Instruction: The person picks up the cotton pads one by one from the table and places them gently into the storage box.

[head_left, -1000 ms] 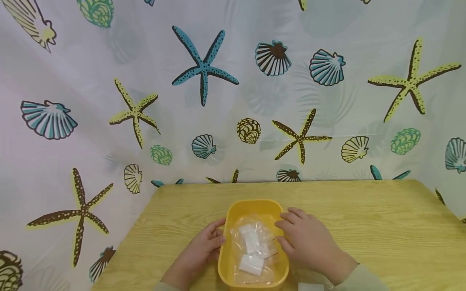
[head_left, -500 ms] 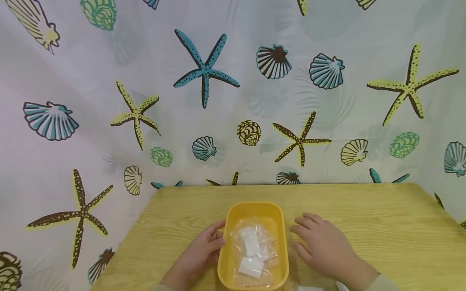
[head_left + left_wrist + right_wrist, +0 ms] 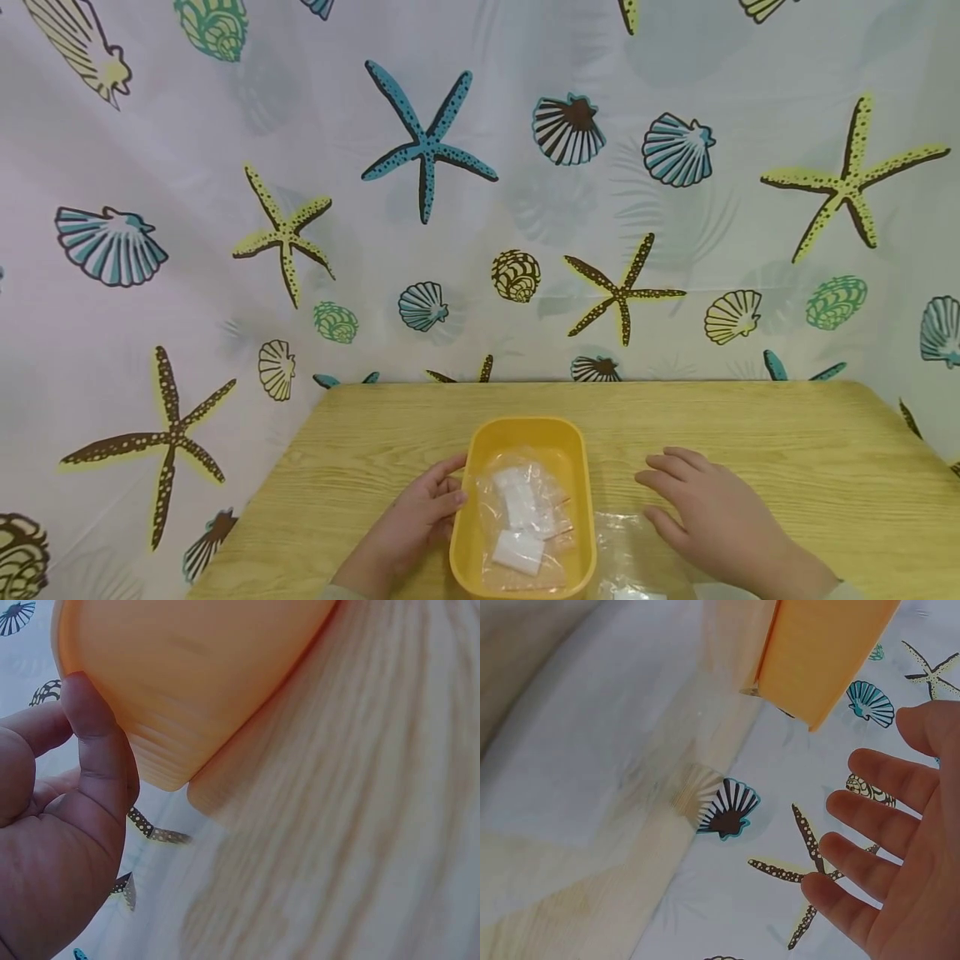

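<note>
A yellow plastic bin [image 3: 590,533] stands on the wooden table. Inside lie several clear plastic bags [image 3: 525,508] with white pieces in or on them. My left hand [image 3: 411,521] touches the outside of the bin's left wall, the thumb [image 3: 90,712] at the rim and no finger inside. To the right of the bin, my right hand [image 3: 716,521] hovers with its fingers spread and holds nothing. Below and left of that hand lies a flat clear plastic bag [image 3: 626,554], with a white patch at its lower part, cut off by the frame's bottom edge.
A light curtain [image 3: 525,192] printed with shells and starfish hangs behind the table and along its sides. The wooden table [image 3: 810,450] extends to the right and behind the bin.
My right hand has moved from the bin's right rim away to the right, uncovering more of the clear bag there. The left hand stays against the bin. The head view has shifted slightly.
</note>
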Motion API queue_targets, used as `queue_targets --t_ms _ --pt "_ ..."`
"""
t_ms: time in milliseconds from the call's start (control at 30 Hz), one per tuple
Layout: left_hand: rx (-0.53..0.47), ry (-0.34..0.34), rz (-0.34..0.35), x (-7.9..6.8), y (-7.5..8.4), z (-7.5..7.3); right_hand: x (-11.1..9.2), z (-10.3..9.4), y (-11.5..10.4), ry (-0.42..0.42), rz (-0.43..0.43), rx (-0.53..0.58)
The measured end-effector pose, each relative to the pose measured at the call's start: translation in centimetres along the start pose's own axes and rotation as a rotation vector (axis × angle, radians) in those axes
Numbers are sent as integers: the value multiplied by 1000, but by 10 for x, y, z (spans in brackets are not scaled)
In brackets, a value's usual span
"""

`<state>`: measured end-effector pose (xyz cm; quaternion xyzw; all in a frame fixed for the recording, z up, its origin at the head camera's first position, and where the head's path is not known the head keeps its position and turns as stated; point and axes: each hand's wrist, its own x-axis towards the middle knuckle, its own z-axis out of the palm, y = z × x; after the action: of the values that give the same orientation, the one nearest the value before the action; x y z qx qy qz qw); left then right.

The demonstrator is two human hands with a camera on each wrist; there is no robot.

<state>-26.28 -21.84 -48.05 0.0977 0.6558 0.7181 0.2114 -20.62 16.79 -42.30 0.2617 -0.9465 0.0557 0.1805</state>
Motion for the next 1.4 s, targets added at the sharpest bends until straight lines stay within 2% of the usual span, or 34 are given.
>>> queue_targets --t_ms 567,967,1167,1400 --pt "8 10 -2 -1 3 1 -23 -5 16 -51 8 -4" --pt "-7 6 9 -1 1 2 -47 -4 29 -46 -83 -23" --pt "-4 0 17 2 2 2 -57 -3 36 -126 -59 -40" --pt "3 3 11 -1 1 2 -75 3 43 -227 -97 4"
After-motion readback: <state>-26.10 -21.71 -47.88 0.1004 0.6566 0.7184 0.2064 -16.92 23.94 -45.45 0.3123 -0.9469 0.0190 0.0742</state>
